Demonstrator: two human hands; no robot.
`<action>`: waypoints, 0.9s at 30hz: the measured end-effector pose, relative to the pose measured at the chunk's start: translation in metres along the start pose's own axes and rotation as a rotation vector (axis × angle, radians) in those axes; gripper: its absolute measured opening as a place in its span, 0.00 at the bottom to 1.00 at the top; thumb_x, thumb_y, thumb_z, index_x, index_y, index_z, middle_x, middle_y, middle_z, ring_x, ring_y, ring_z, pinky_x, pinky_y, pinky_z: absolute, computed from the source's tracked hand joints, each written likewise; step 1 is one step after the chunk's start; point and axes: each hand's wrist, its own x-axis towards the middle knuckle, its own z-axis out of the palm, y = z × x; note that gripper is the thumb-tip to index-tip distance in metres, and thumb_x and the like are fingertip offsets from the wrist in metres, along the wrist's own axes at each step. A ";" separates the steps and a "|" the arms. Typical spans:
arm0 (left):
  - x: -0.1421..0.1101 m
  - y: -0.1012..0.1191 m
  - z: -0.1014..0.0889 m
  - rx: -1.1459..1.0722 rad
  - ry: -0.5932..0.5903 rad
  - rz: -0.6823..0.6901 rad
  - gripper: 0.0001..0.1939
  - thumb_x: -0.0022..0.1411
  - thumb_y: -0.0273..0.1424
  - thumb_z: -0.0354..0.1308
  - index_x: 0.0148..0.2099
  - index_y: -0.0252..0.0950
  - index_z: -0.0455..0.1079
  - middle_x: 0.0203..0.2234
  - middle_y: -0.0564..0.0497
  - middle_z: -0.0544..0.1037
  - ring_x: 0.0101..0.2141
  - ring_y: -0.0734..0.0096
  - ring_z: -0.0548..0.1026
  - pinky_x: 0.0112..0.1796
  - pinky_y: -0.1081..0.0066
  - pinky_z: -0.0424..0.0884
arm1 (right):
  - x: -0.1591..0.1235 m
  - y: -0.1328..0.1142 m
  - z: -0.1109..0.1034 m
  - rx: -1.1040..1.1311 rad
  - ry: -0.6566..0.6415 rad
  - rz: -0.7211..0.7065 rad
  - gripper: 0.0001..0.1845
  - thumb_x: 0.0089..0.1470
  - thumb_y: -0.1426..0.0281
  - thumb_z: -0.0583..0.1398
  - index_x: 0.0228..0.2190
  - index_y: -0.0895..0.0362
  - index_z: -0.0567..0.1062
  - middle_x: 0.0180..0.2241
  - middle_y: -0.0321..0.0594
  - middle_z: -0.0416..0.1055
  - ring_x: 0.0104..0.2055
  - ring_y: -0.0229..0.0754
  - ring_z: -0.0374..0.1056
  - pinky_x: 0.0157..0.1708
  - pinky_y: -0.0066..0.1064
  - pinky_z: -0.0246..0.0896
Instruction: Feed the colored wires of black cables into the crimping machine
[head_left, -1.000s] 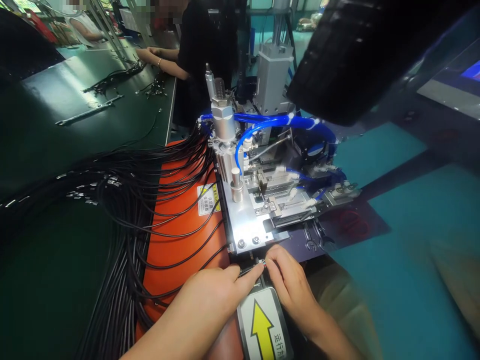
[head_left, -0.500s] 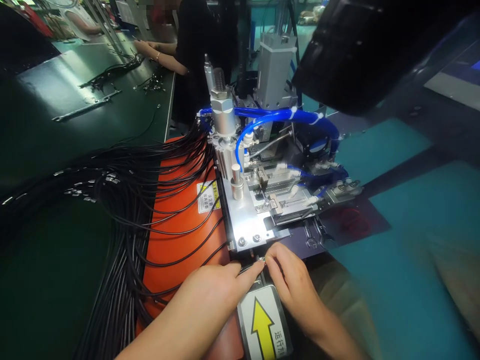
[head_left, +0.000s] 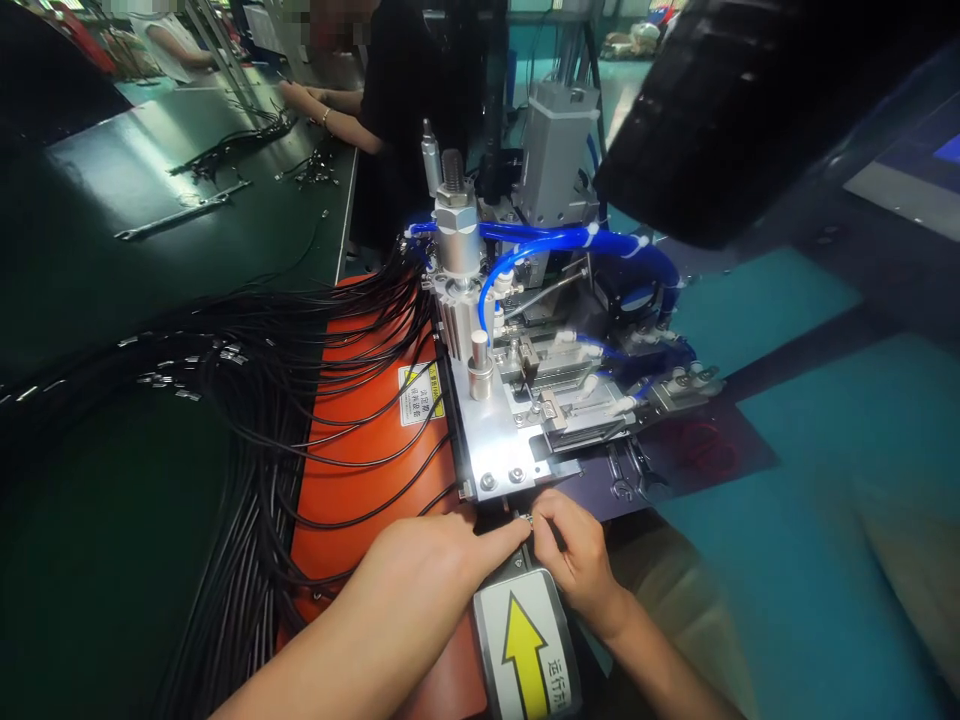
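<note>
My left hand (head_left: 431,555) and my right hand (head_left: 574,550) meet at the front edge of a small metal press machine (head_left: 517,400). Both pinch a thin black cable end with a small metal terminal (head_left: 525,521), fingertips touching just below the machine's silver base plate. My left forefinger stretches along the cable. A big bundle of black cables (head_left: 247,420) fans out to the left across an orange mat (head_left: 360,480).
A plate with a yellow arrow (head_left: 529,650) lies right below my hands. Blue air hoses (head_left: 555,245) loop over the machine. A dark green bench (head_left: 150,230) runs back left, where another person (head_left: 390,90) handles cables. A dark shape (head_left: 750,110) overhangs the upper right.
My hands have stayed pinched together at the machine's front edge, the right hand curling in slightly. The view has shifted a little.
</note>
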 end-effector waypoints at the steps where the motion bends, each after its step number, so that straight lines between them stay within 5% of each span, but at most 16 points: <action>1: -0.001 0.001 0.003 -0.046 0.031 -0.012 0.30 0.54 0.19 0.47 0.54 0.56 0.58 0.23 0.56 0.72 0.20 0.71 0.69 0.18 0.78 0.57 | 0.002 -0.003 -0.002 0.005 -0.023 0.042 0.10 0.52 0.74 0.47 0.20 0.55 0.58 0.18 0.33 0.56 0.21 0.36 0.55 0.22 0.27 0.51; 6: -0.011 0.002 0.020 -0.274 0.222 -0.092 0.31 0.54 0.18 0.41 0.54 0.56 0.59 0.27 0.56 0.69 0.24 0.75 0.68 0.22 0.81 0.62 | 0.014 -0.016 -0.012 0.037 -0.164 0.198 0.11 0.47 0.75 0.48 0.16 0.55 0.54 0.15 0.30 0.52 0.18 0.33 0.50 0.18 0.25 0.45; 14: -0.031 -0.003 0.015 -0.713 0.208 -0.248 0.12 0.63 0.29 0.44 0.39 0.41 0.69 0.25 0.54 0.65 0.27 0.75 0.68 0.26 0.80 0.63 | 0.015 -0.013 -0.016 0.178 -0.242 0.318 0.09 0.46 0.69 0.48 0.17 0.56 0.58 0.17 0.32 0.53 0.21 0.35 0.52 0.22 0.26 0.46; 17: -0.033 -0.005 0.014 -0.724 0.229 -0.277 0.11 0.63 0.31 0.45 0.34 0.40 0.69 0.22 0.55 0.63 0.24 0.75 0.66 0.24 0.78 0.60 | 0.012 -0.013 -0.015 0.247 -0.243 0.371 0.10 0.46 0.69 0.49 0.17 0.56 0.58 0.17 0.31 0.54 0.20 0.35 0.52 0.21 0.27 0.46; 23: -0.034 -0.009 0.014 -0.730 0.138 -0.200 0.12 0.65 0.29 0.41 0.43 0.43 0.65 0.27 0.54 0.65 0.29 0.75 0.67 0.29 0.77 0.61 | 0.006 -0.011 -0.009 0.384 -0.202 0.457 0.09 0.47 0.69 0.50 0.18 0.56 0.60 0.15 0.32 0.61 0.18 0.35 0.56 0.20 0.27 0.51; 27: -0.031 -0.013 0.014 -0.609 0.185 -0.118 0.15 0.62 0.24 0.41 0.42 0.42 0.67 0.24 0.53 0.63 0.26 0.74 0.66 0.25 0.77 0.60 | 0.006 -0.007 -0.008 0.502 -0.206 0.493 0.11 0.47 0.66 0.52 0.18 0.55 0.60 0.15 0.31 0.62 0.18 0.34 0.60 0.20 0.26 0.55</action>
